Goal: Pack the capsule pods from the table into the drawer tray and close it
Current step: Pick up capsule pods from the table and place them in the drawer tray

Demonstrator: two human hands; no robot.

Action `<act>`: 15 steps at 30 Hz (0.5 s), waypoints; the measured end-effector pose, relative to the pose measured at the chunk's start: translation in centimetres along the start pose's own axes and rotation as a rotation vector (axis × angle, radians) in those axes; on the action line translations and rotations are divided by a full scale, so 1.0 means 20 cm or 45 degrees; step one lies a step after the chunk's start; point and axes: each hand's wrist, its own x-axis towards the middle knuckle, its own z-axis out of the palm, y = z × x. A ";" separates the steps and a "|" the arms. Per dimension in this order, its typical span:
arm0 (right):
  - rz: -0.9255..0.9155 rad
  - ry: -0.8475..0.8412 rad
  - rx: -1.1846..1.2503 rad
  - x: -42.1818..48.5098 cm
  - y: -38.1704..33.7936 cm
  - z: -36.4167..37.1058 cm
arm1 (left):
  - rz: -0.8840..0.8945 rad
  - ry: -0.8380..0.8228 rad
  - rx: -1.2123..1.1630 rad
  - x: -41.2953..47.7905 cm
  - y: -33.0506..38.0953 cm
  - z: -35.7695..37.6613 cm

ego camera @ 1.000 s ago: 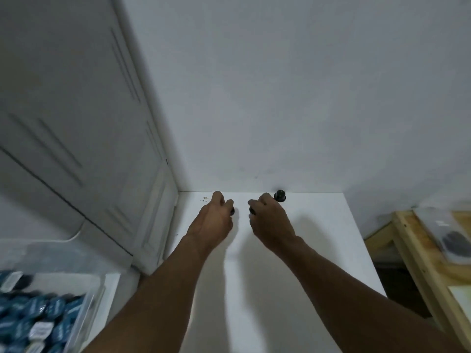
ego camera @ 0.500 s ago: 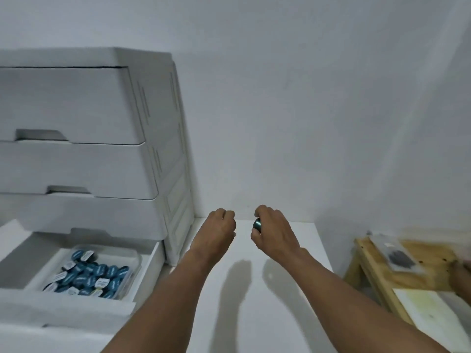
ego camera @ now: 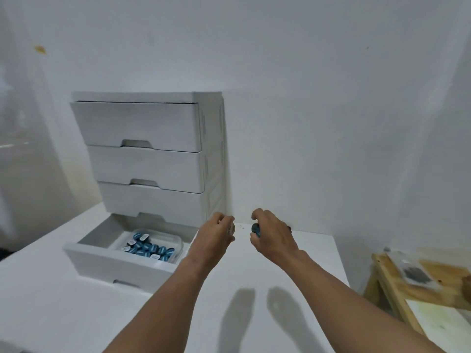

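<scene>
My left hand [ego camera: 216, 236] is curled around a capsule pod whose pale foil end [ego camera: 232, 228] peeks out by the fingertips. My right hand [ego camera: 274, 234] grips a dark blue capsule pod [ego camera: 255, 228] between thumb and fingers. Both hands hover above the white table [ego camera: 293, 263], just right of the drawer unit. The bottom drawer [ego camera: 107, 263] is pulled out. Inside it sits a clear tray [ego camera: 178, 242] holding several blue capsule pods [ego camera: 149, 247].
The white drawer unit [ego camera: 153, 159] has three upper drawers pushed in. It stands against the wall at the table's back. A wooden bench [ego camera: 392, 281] with a plastic bag and papers stands off the table's right edge.
The view swung left and back, bringing the whole drawer unit and open drawer into sight. Both hands lifted off the table's back edge with pods and drifted toward the drawer.
</scene>
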 end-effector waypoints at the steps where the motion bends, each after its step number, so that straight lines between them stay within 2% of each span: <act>1: -0.012 0.002 -0.009 0.00 -0.04 0.00 | -0.016 0.003 0.001 -0.02 -0.02 -0.04; 6: -0.145 0.010 -0.082 0.05 -0.28 0.05 | -0.081 0.059 0.036 -0.12 -0.16 -0.23; 15: -0.294 -0.018 0.085 0.18 -0.79 0.31 | -0.172 0.111 0.042 -0.31 -0.60 -0.54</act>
